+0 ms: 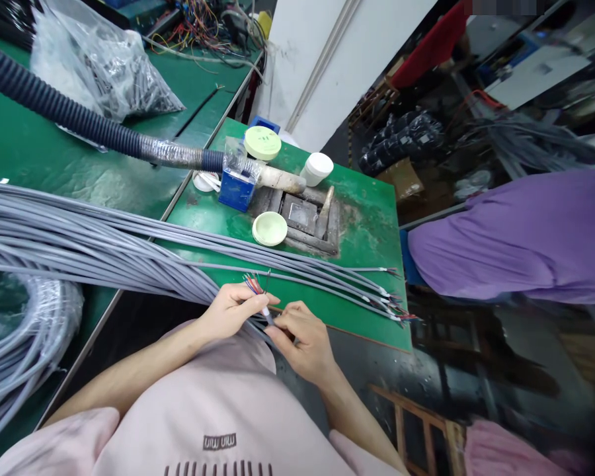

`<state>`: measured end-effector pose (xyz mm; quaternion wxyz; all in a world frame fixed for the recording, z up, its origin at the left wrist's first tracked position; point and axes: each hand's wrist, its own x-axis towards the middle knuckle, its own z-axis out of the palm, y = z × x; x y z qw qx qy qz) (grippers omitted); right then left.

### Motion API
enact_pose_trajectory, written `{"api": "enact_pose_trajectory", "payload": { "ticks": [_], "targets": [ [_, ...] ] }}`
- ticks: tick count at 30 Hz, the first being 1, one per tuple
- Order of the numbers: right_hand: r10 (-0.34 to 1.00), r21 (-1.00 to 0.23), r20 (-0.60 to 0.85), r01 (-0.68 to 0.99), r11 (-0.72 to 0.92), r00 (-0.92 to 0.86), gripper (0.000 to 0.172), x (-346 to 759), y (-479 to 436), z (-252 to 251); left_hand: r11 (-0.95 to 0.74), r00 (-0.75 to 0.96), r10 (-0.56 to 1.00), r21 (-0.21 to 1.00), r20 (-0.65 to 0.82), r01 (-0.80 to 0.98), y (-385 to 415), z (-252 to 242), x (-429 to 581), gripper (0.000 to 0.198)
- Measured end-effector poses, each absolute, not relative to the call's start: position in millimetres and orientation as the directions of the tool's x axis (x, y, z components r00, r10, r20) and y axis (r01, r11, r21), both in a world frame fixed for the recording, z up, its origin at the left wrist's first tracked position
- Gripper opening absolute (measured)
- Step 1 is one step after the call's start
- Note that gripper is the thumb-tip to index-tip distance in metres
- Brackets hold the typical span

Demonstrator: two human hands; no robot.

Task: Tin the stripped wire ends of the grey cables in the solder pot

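Observation:
Between my two hands is the stripped end of a grey cable [268,318], its thin red, blue and dark wires [254,284] fanning upward. My left hand [235,307] pinches the cable end just below the wires with thumb and fingers. Close beside it, my right hand [302,337] has its fingers curled round the grey jacket a little lower. Behind my left hand, a thick bundle of grey cables [143,268] runs in from the left. Several more cables lie across the green table, their stripped ends [394,311] near its right edge.
On the green table [371,205] stand a solder pot [302,215], a pale green dish [270,229], a white cup [317,168], a round lidded tin [262,143] and a blue box [237,190]. A ribbed hose [104,129] crosses above. A person in purple [510,238] is at right.

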<state>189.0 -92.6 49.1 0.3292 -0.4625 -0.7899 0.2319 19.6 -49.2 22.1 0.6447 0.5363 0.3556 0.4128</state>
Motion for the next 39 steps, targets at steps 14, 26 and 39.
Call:
{"api": "enact_pose_trajectory", "payload": {
  "ticks": [14, 26, 39],
  "targets": [
    [0.916, -0.742, 0.252, 0.546, 0.390, -0.312, 0.024, 192.9, -94.3, 46.0, 0.125, 0.393, 0.918, 0.979, -0.051, -0.164, -48.7, 21.7, 26.1, 0.039],
    [0.957, -0.865, 0.132, 0.442, 0.239, -0.258, 0.025, 195.5, -92.1, 42.7, 0.156, 0.366, 0.926, 0.976, -0.090, -0.154, -48.0, 13.7, 29.9, 0.036],
    [0.964, -0.872, 0.091, 0.448, 0.198, -0.248, 0.027, 196.1, -90.5, 42.0, 0.194, 0.357, 0.926, 0.965, -0.121, -0.177, -45.4, 17.0, 35.4, 0.034]
  ]
}}
